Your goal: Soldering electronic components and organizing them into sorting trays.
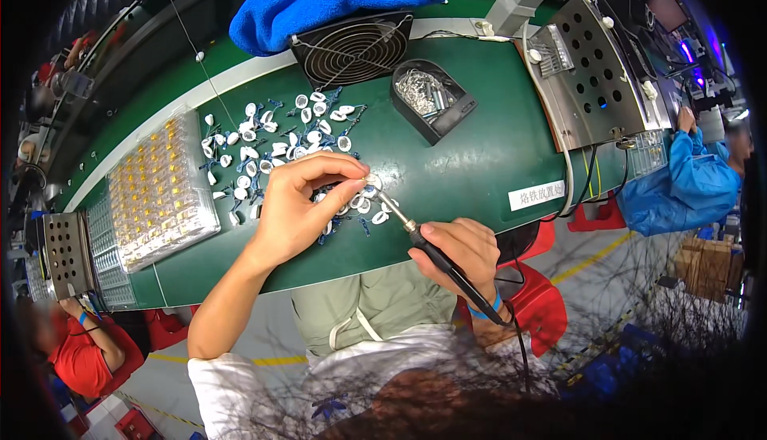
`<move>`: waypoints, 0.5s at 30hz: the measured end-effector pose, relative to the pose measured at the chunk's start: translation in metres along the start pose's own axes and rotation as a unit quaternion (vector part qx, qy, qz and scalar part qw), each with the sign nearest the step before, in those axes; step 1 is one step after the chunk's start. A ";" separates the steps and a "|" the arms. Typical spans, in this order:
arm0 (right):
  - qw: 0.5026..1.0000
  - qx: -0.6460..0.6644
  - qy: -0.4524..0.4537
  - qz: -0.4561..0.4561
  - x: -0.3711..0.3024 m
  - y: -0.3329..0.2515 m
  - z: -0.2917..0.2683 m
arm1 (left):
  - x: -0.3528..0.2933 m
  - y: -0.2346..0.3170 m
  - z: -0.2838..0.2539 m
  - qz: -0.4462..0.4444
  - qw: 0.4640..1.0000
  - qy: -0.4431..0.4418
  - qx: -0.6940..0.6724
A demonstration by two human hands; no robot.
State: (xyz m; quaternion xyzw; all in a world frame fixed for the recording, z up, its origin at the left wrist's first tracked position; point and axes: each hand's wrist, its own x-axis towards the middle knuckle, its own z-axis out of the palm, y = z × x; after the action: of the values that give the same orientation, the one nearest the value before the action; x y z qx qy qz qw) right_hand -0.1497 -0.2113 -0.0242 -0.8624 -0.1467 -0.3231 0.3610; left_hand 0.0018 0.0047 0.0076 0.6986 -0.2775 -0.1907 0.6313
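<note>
The left hand [300, 200] pinches a small part [372, 180] between thumb and fingertips, above the worktop [495, 160], toward its near edge. The right hand [463, 252] grips the iron [438, 257], tip at the part; contact cannot be confirmed. White pieces [344, 143] lie scattered between the tray [164, 192], near the left edge, and the bin [435, 132].

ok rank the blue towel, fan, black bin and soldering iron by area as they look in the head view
1. Blue towel, though cut off on top
2. Fan
3. Black bin
4. Soldering iron, long but thin, in the right hand
</note>
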 end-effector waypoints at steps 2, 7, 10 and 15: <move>1.000 -0.004 -0.002 0.001 0.000 0.000 0.000 | 0.000 0.000 0.001 -0.004 1.000 0.002 0.007; 1.000 0.001 -0.006 0.003 0.000 -0.001 0.000 | 0.000 0.000 0.001 -0.004 1.000 0.003 0.010; 1.000 0.009 -0.006 0.003 0.000 0.000 0.000 | -0.001 0.001 0.001 -0.007 1.000 0.005 0.009; 1.000 0.004 0.005 -0.011 0.000 0.001 -0.001 | -0.001 0.001 0.000 0.009 1.000 -0.004 0.026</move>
State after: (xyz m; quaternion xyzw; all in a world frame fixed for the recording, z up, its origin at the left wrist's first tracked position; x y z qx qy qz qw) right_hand -0.1500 -0.2124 -0.0239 -0.8575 -0.1556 -0.3309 0.3619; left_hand 0.0007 0.0049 0.0089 0.7116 -0.2911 -0.1808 0.6133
